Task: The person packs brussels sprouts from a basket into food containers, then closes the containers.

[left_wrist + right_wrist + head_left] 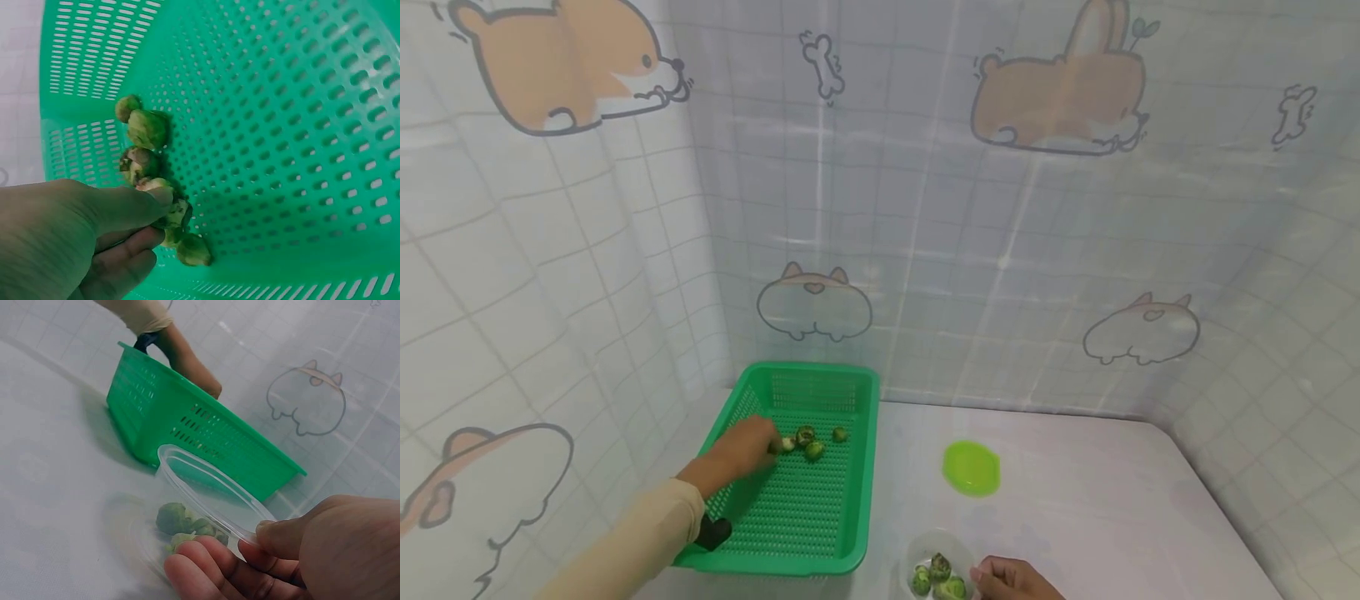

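My left hand [748, 443] reaches down into a green plastic basket [868, 467]. Its thumb and fingers pinch a Brussels sprout [156, 185], partly hidden behind the thumb in the left wrist view. Several more Brussels sprouts [148, 129] lie close around the fingertips on the basket's slotted floor. At the front of the table, my right hand [1013, 579] pinches the rim of a clear plastic container [206, 497] between thumb and fingers. Several green sprouts [174, 519] sit inside that container, seen through its wall.
A bright green lid-like disc [972, 468] lies flat on the white table [1075, 492], right of the basket and beyond the clear container. Tiled sheeting [925, 208] with cartoon dogs rises behind the table and along both sides, close to the basket's far end.
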`<action>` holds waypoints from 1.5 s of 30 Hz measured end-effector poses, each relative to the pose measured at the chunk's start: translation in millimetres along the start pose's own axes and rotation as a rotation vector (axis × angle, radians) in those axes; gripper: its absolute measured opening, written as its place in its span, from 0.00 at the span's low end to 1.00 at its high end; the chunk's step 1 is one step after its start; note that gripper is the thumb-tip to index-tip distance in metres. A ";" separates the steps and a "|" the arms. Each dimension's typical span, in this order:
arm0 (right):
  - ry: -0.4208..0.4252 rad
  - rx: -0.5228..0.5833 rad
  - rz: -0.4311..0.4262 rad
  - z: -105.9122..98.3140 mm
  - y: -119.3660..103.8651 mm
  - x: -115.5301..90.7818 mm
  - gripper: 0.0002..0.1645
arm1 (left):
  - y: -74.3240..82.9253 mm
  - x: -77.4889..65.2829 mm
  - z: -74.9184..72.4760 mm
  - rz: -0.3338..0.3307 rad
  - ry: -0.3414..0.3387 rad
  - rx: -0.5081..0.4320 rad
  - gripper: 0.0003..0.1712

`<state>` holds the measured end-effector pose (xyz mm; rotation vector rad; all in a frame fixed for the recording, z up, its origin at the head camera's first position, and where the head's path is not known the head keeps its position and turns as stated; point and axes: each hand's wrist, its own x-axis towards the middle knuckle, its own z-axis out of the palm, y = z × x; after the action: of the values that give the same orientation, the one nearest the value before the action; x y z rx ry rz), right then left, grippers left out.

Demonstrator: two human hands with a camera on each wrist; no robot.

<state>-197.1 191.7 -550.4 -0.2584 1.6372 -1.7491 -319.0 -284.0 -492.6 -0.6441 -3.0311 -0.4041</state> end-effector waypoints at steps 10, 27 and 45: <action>-0.005 -0.014 -0.005 -2.7 2.0 0.2 0.20 | 6.7 -4.4 -16.0 0.104 0.030 -0.181 0.10; 0.004 -0.004 -0.012 -1.6 4.4 0.6 0.18 | 24.5 -4.2 -30.2 0.076 -0.011 -0.445 0.15; 0.032 -0.018 -0.001 2.3 -0.3 -0.4 0.18 | 56.0 -1.6 -45.2 0.087 -0.042 -0.550 0.13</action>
<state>-195.6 190.0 -549.6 -0.2414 1.6764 -1.7482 -296.7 -246.7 -435.2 -0.8005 -2.9090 -1.2532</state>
